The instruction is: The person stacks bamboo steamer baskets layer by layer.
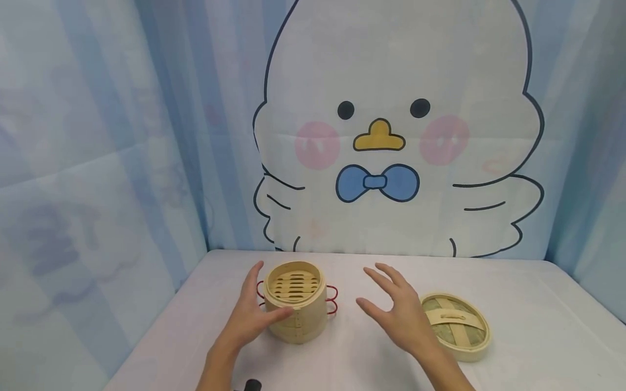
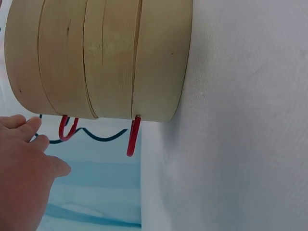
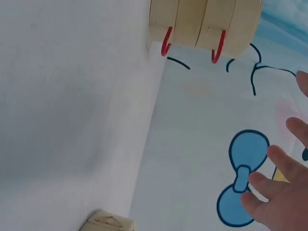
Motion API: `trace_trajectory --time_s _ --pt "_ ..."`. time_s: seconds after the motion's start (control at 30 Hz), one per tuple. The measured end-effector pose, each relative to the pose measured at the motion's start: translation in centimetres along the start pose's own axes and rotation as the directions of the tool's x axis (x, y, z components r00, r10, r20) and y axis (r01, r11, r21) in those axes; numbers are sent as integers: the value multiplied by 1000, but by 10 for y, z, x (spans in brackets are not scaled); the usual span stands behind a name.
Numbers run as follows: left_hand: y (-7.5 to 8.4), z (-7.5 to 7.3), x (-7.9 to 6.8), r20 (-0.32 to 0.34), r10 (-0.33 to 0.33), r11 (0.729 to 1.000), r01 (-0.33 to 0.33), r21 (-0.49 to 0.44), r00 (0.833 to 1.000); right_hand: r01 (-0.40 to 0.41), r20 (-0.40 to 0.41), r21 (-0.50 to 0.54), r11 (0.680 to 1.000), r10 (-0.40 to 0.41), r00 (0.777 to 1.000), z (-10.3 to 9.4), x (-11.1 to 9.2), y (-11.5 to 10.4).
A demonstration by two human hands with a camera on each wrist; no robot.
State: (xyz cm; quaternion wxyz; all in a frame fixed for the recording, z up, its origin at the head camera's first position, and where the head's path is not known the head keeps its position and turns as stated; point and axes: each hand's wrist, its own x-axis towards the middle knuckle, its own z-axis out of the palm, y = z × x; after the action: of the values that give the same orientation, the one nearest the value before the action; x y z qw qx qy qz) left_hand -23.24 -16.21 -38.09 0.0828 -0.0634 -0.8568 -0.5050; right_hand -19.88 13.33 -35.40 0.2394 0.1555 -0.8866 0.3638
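Observation:
A bamboo steamer (image 1: 299, 320) of stacked tiers stands on the table, its slatted inside showing from above and red loop handles (image 2: 133, 137) on its sides. My left hand (image 1: 250, 317) is at the steamer's left side, thumb and fingers spread apart around its near left; whether it touches the wall cannot be told. To the right of the steamer my right hand (image 1: 403, 312) hangs in the air, fingers spread and holding nothing. The round woven bamboo lid (image 1: 459, 339) lies on the table just beyond that hand, strap handle upward.
A white cloth covers the table (image 1: 342, 364). Behind it hangs a pale blue curtain (image 1: 235, 217) with a large cartoon bird; another curtain side stands at the left. A small black object (image 1: 252, 385) shows at the bottom edge near the left forearm.

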Motion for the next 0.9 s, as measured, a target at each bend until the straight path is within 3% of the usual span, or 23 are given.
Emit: trace_trajectory --time_s 0.53,0.9 --pt "-5 7 1 16 36 999 -36 -4 999 -39 -46 -127 991 34 998 -36 -10 39" --pt "-7 9 2 27 54 998 -53 -37 998 -102 -84 -134 986 91 992 -52 -20 64"
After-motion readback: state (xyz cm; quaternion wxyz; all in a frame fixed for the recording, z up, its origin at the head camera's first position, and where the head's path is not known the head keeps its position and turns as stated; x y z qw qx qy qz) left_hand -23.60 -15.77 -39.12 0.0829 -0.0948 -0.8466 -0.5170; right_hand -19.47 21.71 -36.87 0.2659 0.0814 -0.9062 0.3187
